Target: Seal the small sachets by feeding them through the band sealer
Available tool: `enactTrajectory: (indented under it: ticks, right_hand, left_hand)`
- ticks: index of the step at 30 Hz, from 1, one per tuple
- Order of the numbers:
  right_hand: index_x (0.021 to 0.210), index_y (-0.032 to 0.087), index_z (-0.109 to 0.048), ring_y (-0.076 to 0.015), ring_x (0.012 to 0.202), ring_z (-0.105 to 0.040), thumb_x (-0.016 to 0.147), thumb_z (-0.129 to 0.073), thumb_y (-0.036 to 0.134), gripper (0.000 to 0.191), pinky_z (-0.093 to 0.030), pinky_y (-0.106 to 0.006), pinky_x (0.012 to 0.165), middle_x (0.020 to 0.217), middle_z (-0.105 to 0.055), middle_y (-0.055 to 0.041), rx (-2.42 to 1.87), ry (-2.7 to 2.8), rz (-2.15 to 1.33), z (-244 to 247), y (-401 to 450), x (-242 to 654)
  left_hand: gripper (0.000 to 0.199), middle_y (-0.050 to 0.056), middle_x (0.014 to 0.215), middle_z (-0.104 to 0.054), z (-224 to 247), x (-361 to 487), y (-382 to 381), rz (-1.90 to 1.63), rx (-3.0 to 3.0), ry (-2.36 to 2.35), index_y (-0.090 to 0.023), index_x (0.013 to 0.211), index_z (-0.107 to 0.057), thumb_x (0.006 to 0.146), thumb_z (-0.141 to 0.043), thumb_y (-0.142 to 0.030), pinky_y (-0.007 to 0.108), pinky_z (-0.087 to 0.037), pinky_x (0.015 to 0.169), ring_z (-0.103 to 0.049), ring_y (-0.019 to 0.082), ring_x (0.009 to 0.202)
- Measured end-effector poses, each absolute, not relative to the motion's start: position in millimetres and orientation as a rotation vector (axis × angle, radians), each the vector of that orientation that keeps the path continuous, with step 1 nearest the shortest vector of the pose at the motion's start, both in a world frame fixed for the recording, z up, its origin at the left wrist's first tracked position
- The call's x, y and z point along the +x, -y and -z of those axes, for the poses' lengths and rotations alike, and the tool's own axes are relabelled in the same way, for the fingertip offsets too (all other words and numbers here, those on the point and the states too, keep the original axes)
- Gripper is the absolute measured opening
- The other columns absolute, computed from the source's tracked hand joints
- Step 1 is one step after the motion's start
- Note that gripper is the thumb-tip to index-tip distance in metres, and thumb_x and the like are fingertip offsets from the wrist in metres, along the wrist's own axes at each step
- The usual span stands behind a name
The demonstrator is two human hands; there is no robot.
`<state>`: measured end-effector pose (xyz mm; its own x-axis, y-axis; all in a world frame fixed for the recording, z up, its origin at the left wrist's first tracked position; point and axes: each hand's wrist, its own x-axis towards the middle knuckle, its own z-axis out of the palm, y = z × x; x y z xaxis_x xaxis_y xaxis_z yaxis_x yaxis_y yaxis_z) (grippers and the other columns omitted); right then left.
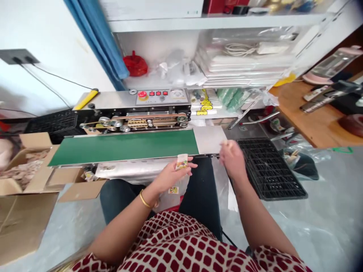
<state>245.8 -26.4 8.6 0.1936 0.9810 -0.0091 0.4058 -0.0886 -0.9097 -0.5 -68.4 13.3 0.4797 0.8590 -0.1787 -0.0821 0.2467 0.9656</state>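
My left hand (171, 175) holds a small printed sachet (182, 161) upright between thumb and fingers, just in front of the green conveyor belt (124, 147) of a band sealing machine (133, 113). My right hand (232, 159) is raised near the belt's right end, its fingertips pinched together beside a pale flat sheet (209, 139). I cannot tell whether those fingers hold anything thin. Another printed sachet (173, 190) lies on a white bag (177, 192) in my lap.
An open cardboard box (34, 170) stands at the left. A black plastic crate (270, 168) sits right of the machine. Shelves with stacked plastic bags (244, 64) rise behind it, and a wooden table (314, 117) juts in at the right.
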Motion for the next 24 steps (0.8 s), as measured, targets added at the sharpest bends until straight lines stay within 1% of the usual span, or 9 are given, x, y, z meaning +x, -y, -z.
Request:
enactTrajectory:
  ticks: [2,4,7,10,15,18,20,22,24]
  right_hand:
    - [0.115,0.024,-0.052,-0.0103,0.038,-0.035,0.093,-0.045,0.056,0.040,-0.031,-0.022,0.037,0.054,-0.034,0.0100,-1.392,1.505,-1.257,-31,36,209]
    - [0.119,0.023,-0.057,-0.0086,0.039,-0.036,0.089,-0.056,0.055,0.044,-0.030,-0.021,0.039,0.055,-0.041,0.0094,-1.200,1.659,-1.470,-47,43,182]
    - [0.103,0.020,-0.066,-0.0074,0.052,-0.046,0.087,-0.062,0.050,0.035,-0.035,-0.020,0.048,0.071,-0.059,0.0032,-1.105,1.827,-1.448,-61,48,156]
    - [0.088,0.018,-0.066,-0.0085,0.062,-0.051,0.089,-0.058,0.048,0.031,-0.040,-0.021,0.057,0.079,-0.063,0.0007,-1.087,1.843,-1.355,-68,49,144]
    - [0.105,0.021,-0.067,-0.0104,0.065,-0.054,0.087,-0.061,0.048,0.033,-0.042,-0.022,0.060,0.075,-0.061,0.0028,-1.118,1.903,-1.384,-77,53,128]
    - [0.095,0.020,-0.070,-0.0108,0.068,-0.053,0.086,-0.063,0.049,0.032,-0.042,-0.022,0.061,0.076,-0.061,0.0019,-1.069,2.012,-1.442,-84,51,123]
    - [0.091,0.018,-0.069,-0.0097,0.064,-0.049,0.086,-0.064,0.050,0.032,-0.039,-0.021,0.058,0.071,-0.058,0.0024,-1.026,1.977,-1.446,-88,48,123]
    - [0.093,0.018,-0.069,-0.0084,0.058,-0.044,0.085,-0.066,0.049,0.032,-0.036,-0.021,0.055,0.065,-0.054,0.0040,-0.971,1.905,-1.492,-90,45,125]
    - [0.094,0.018,-0.070,-0.0076,0.054,-0.041,0.085,-0.067,0.049,0.033,-0.033,-0.021,0.052,0.061,-0.051,0.0051,-0.923,1.881,-1.560,-90,42,126]
  left_hand:
    - [0.047,0.011,0.126,-0.068,-25,-15,73,-0.768,1.118,-0.799,-0.020,0.134,-0.058,0.090,-0.064,-0.038,0.035,-0.046,0.092,-0.066,0.017,0.091]
    - [0.047,0.012,0.120,-0.071,-33,-28,80,-0.771,1.097,-0.774,-0.018,0.131,-0.061,0.089,-0.066,-0.038,0.032,-0.047,0.084,-0.066,0.017,0.088]
    - [0.049,0.013,0.116,-0.073,-40,-43,94,-0.771,1.029,-0.759,-0.019,0.129,-0.063,0.086,-0.068,-0.042,0.028,-0.047,0.067,-0.068,0.021,0.091]
    - [0.057,0.014,0.134,-0.064,-41,-53,107,-0.802,0.924,-0.713,-0.025,0.137,-0.056,0.085,-0.070,-0.042,0.028,-0.049,0.062,-0.067,0.029,0.106]
    - [0.053,0.016,0.135,-0.062,-34,-62,118,-0.840,0.881,-0.669,-0.022,0.135,-0.057,0.087,-0.069,-0.040,0.026,-0.049,0.059,-0.067,0.030,0.107]
    - [0.048,0.017,0.130,-0.065,-30,-66,119,-0.854,0.856,-0.618,-0.019,0.130,-0.061,0.087,-0.068,-0.040,0.026,-0.051,0.060,-0.067,0.029,0.105]
    - [0.052,0.018,0.127,-0.066,-29,-70,118,-0.852,0.745,-0.521,-0.018,0.130,-0.060,0.091,-0.059,-0.052,0.033,-0.057,0.068,-0.066,0.030,0.106]
    - [0.065,0.019,0.121,-0.067,-27,-73,117,-0.808,0.599,-0.401,-0.017,0.129,-0.060,0.092,-0.043,-0.066,0.042,-0.060,0.071,-0.065,0.030,0.103]
    - [0.067,0.017,0.108,-0.069,-25,-74,116,-0.745,0.521,-0.336,-0.014,0.125,-0.064,0.091,-0.042,-0.068,0.041,-0.061,0.066,-0.066,0.026,0.092]
